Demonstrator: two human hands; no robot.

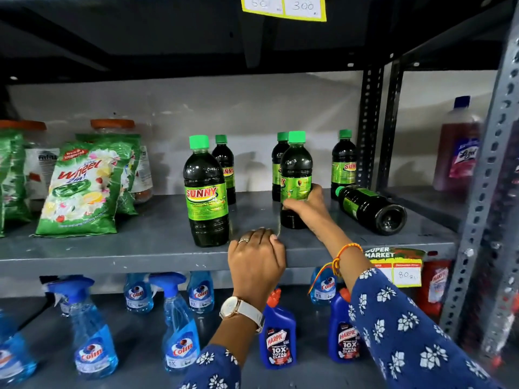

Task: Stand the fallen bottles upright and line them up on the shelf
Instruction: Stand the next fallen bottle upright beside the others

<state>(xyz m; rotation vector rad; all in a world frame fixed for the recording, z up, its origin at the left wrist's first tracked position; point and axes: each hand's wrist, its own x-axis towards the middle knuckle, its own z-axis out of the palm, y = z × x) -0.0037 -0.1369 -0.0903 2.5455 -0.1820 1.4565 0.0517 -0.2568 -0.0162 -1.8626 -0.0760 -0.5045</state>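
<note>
Dark bottles with green caps and green Sunny labels stand on the grey shelf [140,248]. One upright bottle [206,192] is near the front edge. My right hand [307,206] grips the lower part of another upright bottle [296,167]. Three more stand at the back: one bottle [224,164] behind the front one, one bottle [278,161] behind the held one, and one bottle [343,161] by the upright post. A fallen bottle [370,207] lies on its side at the right, base toward me. My left hand [257,259] rests curled over the shelf's front edge.
Green Wheel detergent packs [81,186] and orange-lidded jars fill the shelf's left part. A perforated steel post [368,127] borders the right, with a Lizol bottle [457,147] beyond. Below stand Colin sprays [90,329] and Harpic bottles [278,335]. A price tag [398,265] hangs at the edge.
</note>
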